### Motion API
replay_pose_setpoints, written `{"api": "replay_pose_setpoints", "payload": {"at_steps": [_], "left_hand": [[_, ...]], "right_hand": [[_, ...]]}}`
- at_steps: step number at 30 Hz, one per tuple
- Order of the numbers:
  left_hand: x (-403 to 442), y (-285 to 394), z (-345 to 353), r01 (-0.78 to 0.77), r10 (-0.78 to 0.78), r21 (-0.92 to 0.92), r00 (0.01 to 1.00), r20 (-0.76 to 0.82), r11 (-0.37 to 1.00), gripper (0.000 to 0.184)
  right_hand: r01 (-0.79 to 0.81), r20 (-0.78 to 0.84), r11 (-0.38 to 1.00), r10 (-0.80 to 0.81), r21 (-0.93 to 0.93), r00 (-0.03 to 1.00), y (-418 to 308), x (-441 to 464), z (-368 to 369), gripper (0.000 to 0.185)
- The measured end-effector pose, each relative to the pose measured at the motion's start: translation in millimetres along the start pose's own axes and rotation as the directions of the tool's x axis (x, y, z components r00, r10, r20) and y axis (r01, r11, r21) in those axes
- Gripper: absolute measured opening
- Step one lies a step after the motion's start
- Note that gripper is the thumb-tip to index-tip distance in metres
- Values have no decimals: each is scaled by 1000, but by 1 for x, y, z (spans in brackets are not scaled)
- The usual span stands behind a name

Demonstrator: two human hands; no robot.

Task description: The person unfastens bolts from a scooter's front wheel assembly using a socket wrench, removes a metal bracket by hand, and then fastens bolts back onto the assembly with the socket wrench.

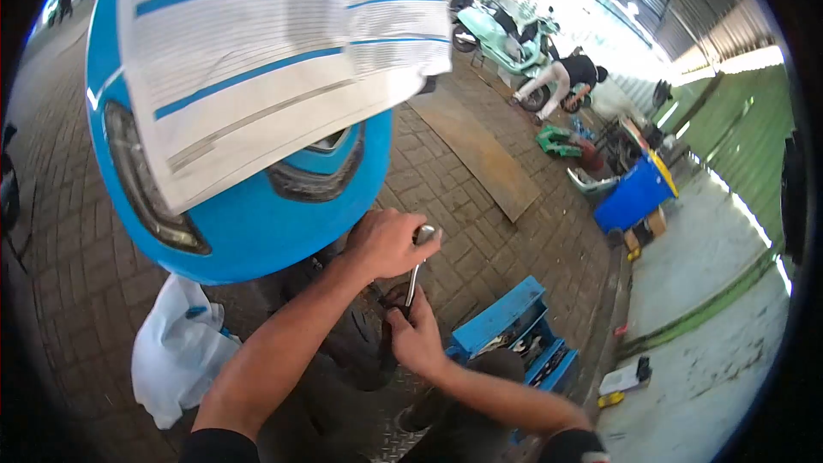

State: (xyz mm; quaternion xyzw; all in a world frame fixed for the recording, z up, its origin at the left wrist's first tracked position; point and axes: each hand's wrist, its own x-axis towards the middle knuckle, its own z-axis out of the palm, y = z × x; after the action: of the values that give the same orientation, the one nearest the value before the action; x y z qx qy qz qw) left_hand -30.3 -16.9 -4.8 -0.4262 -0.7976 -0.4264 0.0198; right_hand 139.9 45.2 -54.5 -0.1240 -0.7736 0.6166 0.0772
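Below the blue front panel [266,249] of a scooter, both of my hands are on a shiny metal wrench [415,279] beside the dark front tyre [356,339]. My left hand [386,243] is closed on the upper end, its thumb stretched along the rounded head. Lower down, my right hand [417,341] has its fingers closed round the other end, close to the wheel. What the lower end sits on is hidden by my fingers. Printed sheets [249,51] lie over the scooter's front, above my hands.
A blue toolbox [497,317] with tools stands open by my right arm. On the left is a white bag [176,360]. A flat board [476,154] lies on the paving. Further off, a person [561,81] bends beside a pale green scooter [501,39], near a blue bin [634,195].
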Motion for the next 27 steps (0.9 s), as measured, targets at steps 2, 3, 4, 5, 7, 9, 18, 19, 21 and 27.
{"api": "replay_pose_setpoints", "payload": {"at_steps": [2, 3, 4, 5, 7, 9, 18, 19, 21, 27], "left_hand": [[-1, -7, 0, -30, 29, -27, 999, -35, 999, 45], [-1, -7, -3, -35, 35, -34, 999, -5, 999, 46], [-2, -5, -2, -45, 47, -43, 998, 39, 998, 46], [-2, -3, -3, -44, 46, -60, 998, 35, 997, 46], [-4, -3, -4, -7, 8, -15, 998, 59, 1000, 47], [-2, -8, 4, -27, 28, -14, 999, 42, 1000, 45], [17, -20, 14, -75, 75, 71, 997, 2, 995, 47], [16, -20, 18, -37, 36, 68, 999, 10, 997, 47], [12, -21, 20, -95, 94, 62, 995, 18, 993, 47], [13, -10, 6, -68, 72, 100, 997, -40, 993, 49]], "right_hand": [[-6, -134, 1000, 7, 8, 991, -2, -1, 19, 37], [-33, -152, 988, 56, 148, 987, -8, -4, 26, 28], [-60, -174, 954, 115, 293, 978, -10, -9, 28, 19], [-13, -198, 987, 45, 160, 979, -2, -9, 24, 18], [-3, -160, 995, 18, 98, 987, 19, -5, 6, 19], [14, -122, 999, -9, 37, 993, 34, 4, -7, 21], [585, 107, 428, -738, -689, 666, 143, 157, -85, 42], [538, 65, 497, -690, -681, 721, 153, 154, -81, 48], [496, 41, 551, -640, -672, 767, 166, 141, -72, 60], [217, -31, 947, -231, -239, 973, 19, 11, -17, 50]]}}
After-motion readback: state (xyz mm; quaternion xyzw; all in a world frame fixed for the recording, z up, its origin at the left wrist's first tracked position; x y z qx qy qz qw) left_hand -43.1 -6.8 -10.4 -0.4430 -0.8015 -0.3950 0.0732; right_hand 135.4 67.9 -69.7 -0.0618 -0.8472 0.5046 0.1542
